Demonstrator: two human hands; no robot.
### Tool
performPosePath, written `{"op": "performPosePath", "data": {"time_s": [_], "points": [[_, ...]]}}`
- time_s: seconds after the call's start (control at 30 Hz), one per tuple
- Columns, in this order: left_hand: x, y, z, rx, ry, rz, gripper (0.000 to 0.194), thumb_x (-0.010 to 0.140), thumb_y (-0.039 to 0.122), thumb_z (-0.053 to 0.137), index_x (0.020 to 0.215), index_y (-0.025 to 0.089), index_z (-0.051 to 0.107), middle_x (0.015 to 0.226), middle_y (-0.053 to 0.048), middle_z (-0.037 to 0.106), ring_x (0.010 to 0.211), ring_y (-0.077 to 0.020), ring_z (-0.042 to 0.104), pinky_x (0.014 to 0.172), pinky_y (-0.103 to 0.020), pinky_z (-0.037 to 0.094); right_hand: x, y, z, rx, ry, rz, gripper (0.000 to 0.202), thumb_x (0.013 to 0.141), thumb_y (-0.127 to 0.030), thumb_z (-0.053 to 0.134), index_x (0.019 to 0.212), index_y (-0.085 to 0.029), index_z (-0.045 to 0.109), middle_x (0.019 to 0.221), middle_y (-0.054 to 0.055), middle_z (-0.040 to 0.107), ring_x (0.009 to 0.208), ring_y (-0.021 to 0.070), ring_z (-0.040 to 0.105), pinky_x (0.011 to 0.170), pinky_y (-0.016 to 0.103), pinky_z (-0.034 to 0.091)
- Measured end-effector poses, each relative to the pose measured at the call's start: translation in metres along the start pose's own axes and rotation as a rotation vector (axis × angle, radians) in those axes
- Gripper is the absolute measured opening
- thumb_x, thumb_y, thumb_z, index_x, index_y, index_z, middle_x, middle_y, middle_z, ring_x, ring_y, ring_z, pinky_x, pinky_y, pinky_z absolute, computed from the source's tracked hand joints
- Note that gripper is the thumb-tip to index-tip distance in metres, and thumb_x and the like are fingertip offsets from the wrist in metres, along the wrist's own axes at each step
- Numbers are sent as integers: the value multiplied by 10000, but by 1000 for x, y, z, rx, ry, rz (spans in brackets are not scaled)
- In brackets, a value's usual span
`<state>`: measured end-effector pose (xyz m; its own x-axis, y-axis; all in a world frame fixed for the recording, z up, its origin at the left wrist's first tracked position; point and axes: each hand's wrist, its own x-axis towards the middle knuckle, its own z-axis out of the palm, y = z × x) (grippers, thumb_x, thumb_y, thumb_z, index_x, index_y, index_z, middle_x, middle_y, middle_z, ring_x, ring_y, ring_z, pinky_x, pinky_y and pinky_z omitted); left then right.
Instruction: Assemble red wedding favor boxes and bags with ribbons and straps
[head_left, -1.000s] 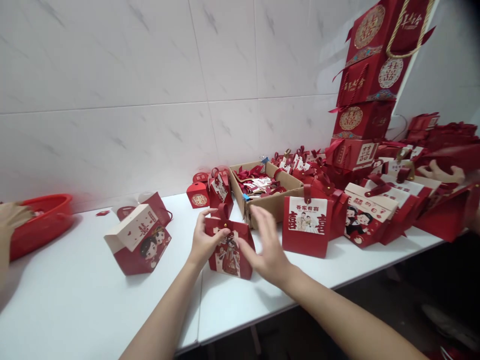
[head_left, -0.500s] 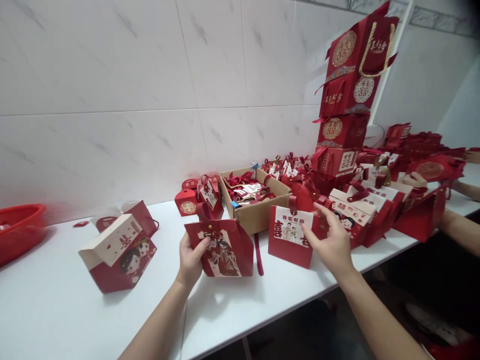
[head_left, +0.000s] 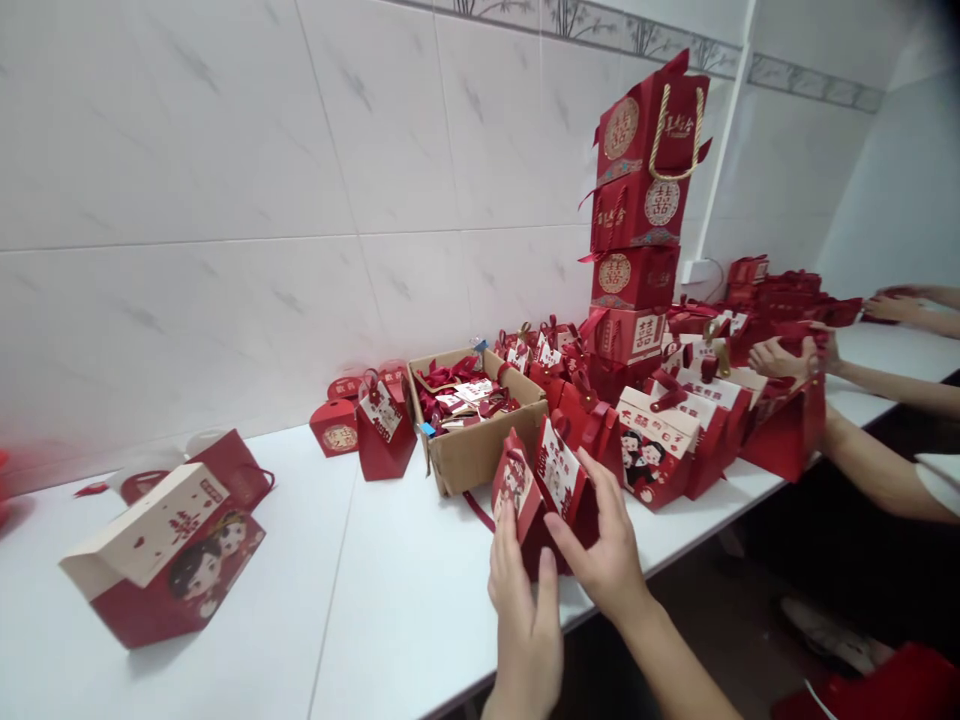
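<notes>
Two red gift boxes stand side by side near the table's front edge. My left hand (head_left: 525,605) lies against the near side of the left gift box (head_left: 516,478), its fingers stretched out and the thumb apart. At the right gift box (head_left: 561,472), which has a white printed flap, my right hand (head_left: 611,555) rests with thumb and fingers spread. Neither hand is wrapped round a box. My fingers hide the lower parts of both boxes. Just behind them sits an open cardboard carton (head_left: 487,440) with red ribbons and tags inside.
A cream-and-red gift box (head_left: 172,570) stands at the left. Smaller red boxes (head_left: 386,435) are by the wall. Several gift boxes (head_left: 660,445) crowd the right, beneath a tall stack of red boxes (head_left: 637,210). Another person's hands (head_left: 787,360) work on a red box there.
My left hand has carried its gift box rightward to beside the other one and loosened its grip. My right hand remains at the right box. The view has swung right.
</notes>
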<state>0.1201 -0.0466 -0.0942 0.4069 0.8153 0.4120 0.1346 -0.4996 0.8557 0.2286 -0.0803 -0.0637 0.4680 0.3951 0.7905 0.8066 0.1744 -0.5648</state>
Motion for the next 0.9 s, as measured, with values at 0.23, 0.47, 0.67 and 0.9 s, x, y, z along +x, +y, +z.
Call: {"op": "performPosePath", "data": {"time_s": [0.23, 0.47, 0.67, 0.9], "points": [[9, -5, -8, 453, -99, 120, 582, 893, 224, 398, 1446, 158, 229, 1450, -146, 353, 1274, -289, 384, 1015, -454, 364, -35, 29, -2, -182, -51, 145, 890, 810, -469, 604, 1473, -189, 81, 1451, 188, 178, 1340, 358, 223, 1014, 576, 333], [30, -4, -16, 682, -253, -52, 660, 893, 359, 382, 1456, 81, 179, 1412, -180, 410, 1262, -319, 373, 1008, -436, 314, -55, 45, 3, -94, 179, 170, 654, 714, -448, 705, 1208, -136, 410, 940, 86, 492, 804, 201, 549, 702, 346, 526], [25, -11, -18, 686, -318, -79, 721, 876, 404, 364, 1456, 38, 143, 1495, -168, 279, 1365, -317, 238, 1079, -421, 214, -54, 44, 3, -245, -156, 55, 440, 846, -375, 549, 1207, -148, 441, 848, 53, 590, 771, 189, 600, 686, 311, 518], [26, -9, -16, 679, -262, -77, 651, 887, 339, 324, 1456, 65, 166, 1461, -163, 351, 1324, -333, 311, 1039, -451, 269, -57, 49, 5, -296, -245, 33, 516, 855, -284, 518, 1325, -132, 370, 818, 45, 596, 781, 208, 596, 716, 354, 510]]}}
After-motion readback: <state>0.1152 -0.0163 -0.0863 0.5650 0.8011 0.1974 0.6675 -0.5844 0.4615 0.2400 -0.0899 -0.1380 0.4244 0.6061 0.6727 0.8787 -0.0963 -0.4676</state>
